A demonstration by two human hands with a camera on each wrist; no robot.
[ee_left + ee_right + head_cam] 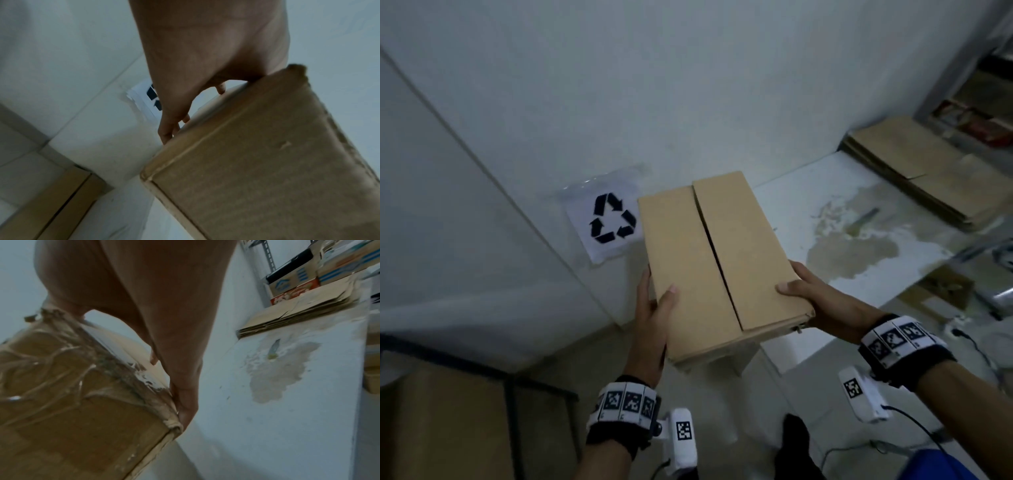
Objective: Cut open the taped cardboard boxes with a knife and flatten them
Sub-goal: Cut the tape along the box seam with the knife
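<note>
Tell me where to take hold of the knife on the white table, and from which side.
Take the knife by its yellowish handle end, the end nearer the person, coming from above on the near side. It lies flat on the table with the blade pointing toward the cardboard stack, so the handle is probably the safer, closer end. Both hands now hold the box.

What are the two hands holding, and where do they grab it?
A flattened cardboard box. The left hand holds its near left edge; the right hand holds its near right corner.
</note>
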